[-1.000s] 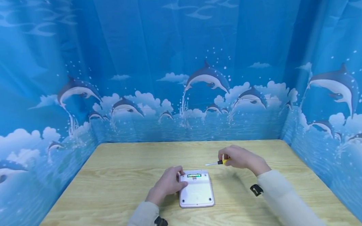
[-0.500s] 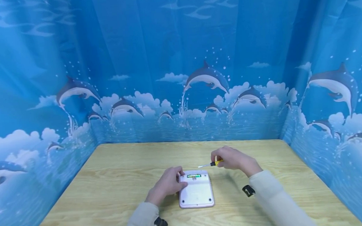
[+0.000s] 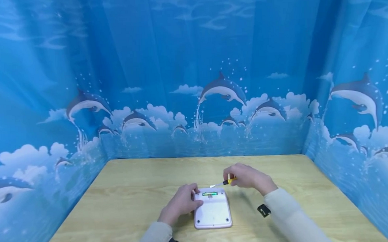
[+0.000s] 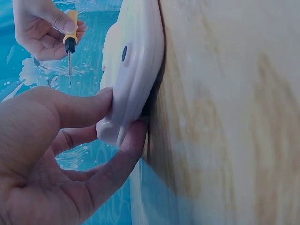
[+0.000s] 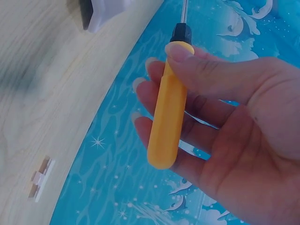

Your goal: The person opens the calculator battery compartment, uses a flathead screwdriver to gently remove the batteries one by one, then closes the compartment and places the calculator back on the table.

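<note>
Pinches the device [image 3: 213, 213] at its left edge, near the far corner, between thumb and finger of the left hand [image 3: 181, 201]. Has it on the table [image 3: 135, 197], with a battery [image 3: 209, 194] set in its upper face. Grasps the screwdriver [image 5: 166, 117] in the right hand [image 3: 244, 175], its tip [image 4: 70, 75] near the device's far edge; cannot tell whether touching. Near the table's edge, a small piece [image 5: 39, 179].
</note>
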### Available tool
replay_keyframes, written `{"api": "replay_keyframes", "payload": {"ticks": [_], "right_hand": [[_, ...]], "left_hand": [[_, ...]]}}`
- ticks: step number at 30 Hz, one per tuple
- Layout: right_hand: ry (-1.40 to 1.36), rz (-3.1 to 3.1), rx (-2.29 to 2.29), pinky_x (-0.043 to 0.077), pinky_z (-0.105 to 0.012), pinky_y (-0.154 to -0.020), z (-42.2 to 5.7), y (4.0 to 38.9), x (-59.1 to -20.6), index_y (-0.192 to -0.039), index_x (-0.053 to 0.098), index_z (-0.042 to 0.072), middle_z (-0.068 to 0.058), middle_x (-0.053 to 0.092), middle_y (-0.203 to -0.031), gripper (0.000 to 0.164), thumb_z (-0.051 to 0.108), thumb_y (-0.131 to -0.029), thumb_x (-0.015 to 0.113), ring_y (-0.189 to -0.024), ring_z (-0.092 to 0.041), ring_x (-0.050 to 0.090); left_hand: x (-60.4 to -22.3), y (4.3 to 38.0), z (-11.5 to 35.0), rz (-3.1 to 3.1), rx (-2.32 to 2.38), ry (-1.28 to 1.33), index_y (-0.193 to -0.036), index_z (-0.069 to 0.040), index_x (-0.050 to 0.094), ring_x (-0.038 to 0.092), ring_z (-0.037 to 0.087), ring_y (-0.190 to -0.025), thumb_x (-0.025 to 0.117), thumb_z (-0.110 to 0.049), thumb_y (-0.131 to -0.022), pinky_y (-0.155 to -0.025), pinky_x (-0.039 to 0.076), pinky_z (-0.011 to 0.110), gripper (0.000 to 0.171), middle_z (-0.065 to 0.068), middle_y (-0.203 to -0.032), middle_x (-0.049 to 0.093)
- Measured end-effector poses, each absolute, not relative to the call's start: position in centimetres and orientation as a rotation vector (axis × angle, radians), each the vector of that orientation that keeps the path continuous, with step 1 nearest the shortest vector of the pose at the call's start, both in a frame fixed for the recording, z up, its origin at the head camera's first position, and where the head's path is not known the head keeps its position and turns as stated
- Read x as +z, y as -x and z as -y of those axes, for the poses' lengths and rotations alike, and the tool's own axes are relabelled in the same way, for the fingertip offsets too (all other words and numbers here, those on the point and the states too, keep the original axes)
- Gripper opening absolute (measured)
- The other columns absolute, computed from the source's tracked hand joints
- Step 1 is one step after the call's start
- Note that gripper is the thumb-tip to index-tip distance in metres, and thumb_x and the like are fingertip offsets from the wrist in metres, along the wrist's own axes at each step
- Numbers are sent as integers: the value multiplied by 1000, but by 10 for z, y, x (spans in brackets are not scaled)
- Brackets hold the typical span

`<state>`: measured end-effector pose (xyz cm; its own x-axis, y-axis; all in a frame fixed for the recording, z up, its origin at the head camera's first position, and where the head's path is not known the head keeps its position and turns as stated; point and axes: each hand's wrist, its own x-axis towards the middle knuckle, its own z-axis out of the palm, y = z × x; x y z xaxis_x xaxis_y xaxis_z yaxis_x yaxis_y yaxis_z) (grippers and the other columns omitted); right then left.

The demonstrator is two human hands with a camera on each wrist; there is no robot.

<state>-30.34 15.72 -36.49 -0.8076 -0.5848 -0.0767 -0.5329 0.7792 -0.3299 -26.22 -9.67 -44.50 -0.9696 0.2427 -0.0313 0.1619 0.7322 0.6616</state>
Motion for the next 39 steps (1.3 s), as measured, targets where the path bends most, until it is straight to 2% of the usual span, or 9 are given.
{"api": "replay_keyframes", "payload": {"ticks": [9,17,24,29,39], "right_hand": [[992,-2792,-414,60,-44,-90,-153,303,-364,-110,76,14,-4,75,-109,25,-4,-92,71,-101,-24,70],[966,-2769,-399,60,-41,-92,-153,304,-365,-109,78,16,-2,77,-112,28,-4,-93,70,-105,-24,70],[925,-2757,-387,60,-42,-96,-152,304,-365,-113,79,11,-7,78,-115,30,-9,-93,67,-112,-29,71],[872,-2775,-338,58,-43,-99,-149,301,-361,-111,80,12,-6,78,-115,30,-8,-94,65,-114,-28,71],[896,-2807,-219,59,-43,-97,-143,294,-353,-105,82,15,-4,79,-111,32,-10,-93,65,-109,-26,72]], "left_hand": [[-444,265,97,-2834,1040,-299,-105,-14,65,56,17,-74,81,-18,-89,-60,47,29,23,3,-88,59],[-444,265,96,-2830,1039,-264,-105,-15,65,57,18,-73,81,-18,-89,-60,48,30,23,3,-87,59],[-445,265,95,-2827,1041,-257,-107,-15,65,57,18,-74,81,-19,-89,-61,49,30,24,3,-89,59],[-445,265,95,-2821,1042,-258,-107,-15,65,57,18,-74,81,-19,-89,-61,49,30,24,3,-89,59],[-443,262,95,-2816,1042,-268,-107,-14,66,57,17,-73,82,-19,-89,-60,48,30,24,3,-89,59]]}}
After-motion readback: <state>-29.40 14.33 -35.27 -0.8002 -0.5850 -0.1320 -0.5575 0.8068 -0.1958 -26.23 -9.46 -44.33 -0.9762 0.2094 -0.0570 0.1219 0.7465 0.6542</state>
